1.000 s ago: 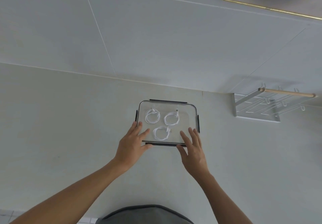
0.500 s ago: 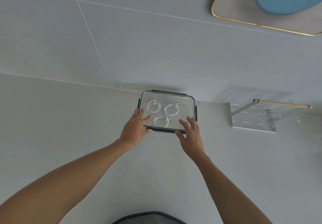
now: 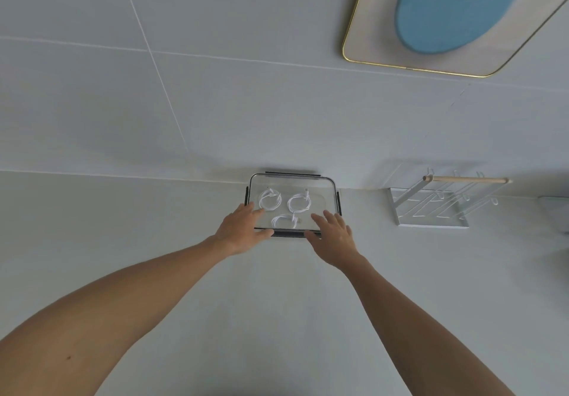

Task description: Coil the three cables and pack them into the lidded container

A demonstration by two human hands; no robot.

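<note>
A clear rectangular lidded container (image 3: 320, 183) with dark clips stands on the white counter, its far side against the wall. Through the lid I see three coiled white cables: one at the back left (image 3: 270, 200), one at the back right (image 3: 299, 203), one at the front (image 3: 284, 221). My left hand (image 3: 238, 231) lies flat on the lid's near left corner, thumb at the front clip. My right hand (image 3: 334, 238) rests on the near right corner with fingers spread on the lid. Both arms are stretched out.
A white wire rack (image 3: 431, 207) with a wooden rod stands to the right of the container against the wall. A gold-framed picture (image 3: 431, 26) with a blue shape hangs on the tiled wall above. A grey object's edge (image 3: 554, 204) shows at far right.
Both hands have slid the container away from me across the counter until it reached the wall. My arms have stretched out, and my view has tilted upward.
</note>
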